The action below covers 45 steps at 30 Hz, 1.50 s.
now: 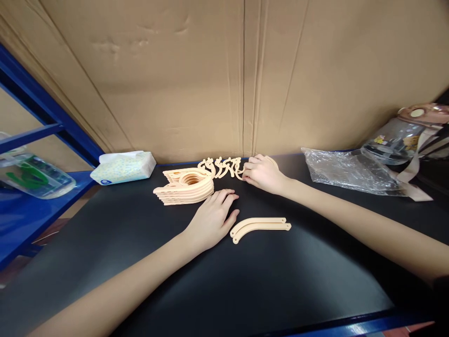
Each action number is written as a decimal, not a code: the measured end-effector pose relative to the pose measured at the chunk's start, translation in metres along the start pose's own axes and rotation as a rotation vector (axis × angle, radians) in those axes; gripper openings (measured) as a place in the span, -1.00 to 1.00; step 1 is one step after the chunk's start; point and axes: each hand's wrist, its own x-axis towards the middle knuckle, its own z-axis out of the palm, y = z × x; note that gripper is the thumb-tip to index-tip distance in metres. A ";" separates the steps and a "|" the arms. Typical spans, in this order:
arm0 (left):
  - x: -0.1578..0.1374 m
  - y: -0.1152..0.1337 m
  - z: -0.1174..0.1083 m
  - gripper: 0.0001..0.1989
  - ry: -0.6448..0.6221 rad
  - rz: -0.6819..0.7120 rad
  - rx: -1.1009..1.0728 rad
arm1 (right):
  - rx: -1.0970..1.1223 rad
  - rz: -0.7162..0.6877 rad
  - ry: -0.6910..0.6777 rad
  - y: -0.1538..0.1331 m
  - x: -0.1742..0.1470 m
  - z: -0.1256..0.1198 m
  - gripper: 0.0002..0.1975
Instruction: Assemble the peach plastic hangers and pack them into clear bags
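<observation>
The black surface carries two curved strips beside the loose left fingers, seemingly within easy reach; right fingers cover a cream piece, grip unclear.

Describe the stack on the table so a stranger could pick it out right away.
On the black table, find the person's left hand. Just to its left and slightly farther back sits a cream stack. Its piled layers and large round opening set it apart from the small curved pieces and two slim strips nearby.
</observation>
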 end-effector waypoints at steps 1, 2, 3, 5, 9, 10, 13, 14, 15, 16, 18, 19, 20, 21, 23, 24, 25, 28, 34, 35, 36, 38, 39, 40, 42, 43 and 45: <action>0.000 0.000 0.000 -0.71 0.000 0.001 -0.002 | 0.004 -0.005 0.003 0.000 -0.001 0.000 -0.72; 0.000 0.000 0.000 -0.71 0.000 0.002 -0.003 | 0.008 -0.009 0.007 0.000 -0.003 -0.001 -0.72; 0.000 0.000 0.000 -0.71 0.000 0.002 -0.005 | 0.012 -0.013 0.011 -0.001 -0.005 -0.003 -0.72; 0.000 0.000 -0.001 -0.71 -0.001 0.003 -0.005 | 0.018 -0.024 0.013 -0.004 -0.011 -0.007 -0.71; 0.000 0.000 0.000 -0.71 -0.002 0.003 -0.003 | 0.035 -0.068 0.020 -0.012 -0.029 -0.016 -0.71; 0.000 0.000 0.000 -0.71 -0.001 0.003 -0.002 | 0.048 -0.069 0.031 -0.015 -0.035 -0.017 -0.71; 0.000 -0.001 0.001 -0.72 0.009 0.009 0.002 | 0.108 -0.046 0.066 -0.020 -0.052 -0.021 -0.72; 0.000 -0.001 0.002 -0.72 0.013 0.010 0.003 | 0.129 -0.037 0.076 -0.022 -0.058 -0.022 -0.73; 0.000 -0.001 0.002 -0.72 0.017 0.011 0.003 | 0.149 -0.031 0.086 -0.023 -0.064 -0.023 -0.73; 0.000 -0.001 0.002 -0.72 0.019 0.012 0.004 | 0.167 -0.028 0.094 -0.024 -0.069 -0.024 -0.73; 0.000 -0.001 0.002 -0.72 0.015 0.009 0.008 | 0.199 -0.029 0.110 -0.026 -0.080 -0.028 -0.72; 0.000 -0.001 0.002 -0.72 0.012 0.007 0.011 | 0.210 -0.030 0.114 -0.027 -0.084 -0.030 -0.71; 0.000 -0.001 0.002 -0.72 0.008 0.004 0.014 | 0.217 -0.029 0.116 -0.028 -0.089 -0.032 -0.71; 0.000 0.000 0.002 -0.72 0.005 0.002 0.016 | 0.221 -0.027 0.114 -0.029 -0.093 -0.034 -0.71; 0.001 0.000 0.001 -0.71 -0.001 -0.001 0.018 | 0.225 -0.024 0.111 -0.030 -0.100 -0.037 -0.71; 0.001 0.000 0.001 -0.71 -0.003 -0.001 0.020 | 0.228 -0.024 0.110 -0.030 -0.103 -0.038 -0.72; 0.001 0.000 0.001 -0.71 -0.004 -0.001 0.021 | 0.230 -0.025 0.111 -0.030 -0.106 -0.038 -0.73; 0.001 0.000 0.001 -0.71 -0.003 0.001 0.027 | 0.234 -0.017 0.116 -0.030 -0.112 -0.038 -0.74; 0.000 0.001 0.001 -0.73 0.013 0.014 0.065 | 0.296 0.038 0.125 -0.031 -0.118 -0.034 -0.74; 0.000 0.002 0.001 -0.73 0.020 0.023 0.087 | 0.305 0.045 0.127 -0.031 -0.118 -0.033 -0.74; 0.001 0.003 0.001 -0.73 0.030 0.035 0.116 | 0.311 0.049 0.128 -0.031 -0.118 -0.033 -0.74; 0.004 0.005 0.001 -0.74 0.053 0.056 0.189 | 0.315 0.049 0.137 -0.031 -0.118 -0.033 -0.74; 0.006 0.007 0.001 -0.74 0.057 0.063 0.233 | 0.316 0.048 0.141 -0.031 -0.117 -0.033 -0.74; 0.008 0.008 0.001 -0.75 0.053 0.066 0.280 | 0.317 0.047 0.147 -0.031 -0.117 -0.033 -0.74; 0.013 0.010 0.000 -0.76 0.027 0.064 0.362 | 0.320 0.048 0.150 -0.031 -0.117 -0.033 -0.75; 0.016 0.011 -0.001 -0.76 0.013 0.062 0.389 | 0.322 0.050 0.149 -0.031 -0.116 -0.033 -0.75; 0.022 0.012 -0.002 -0.76 -0.008 0.058 0.420 | 0.331 0.054 0.144 -0.031 -0.117 -0.033 -0.75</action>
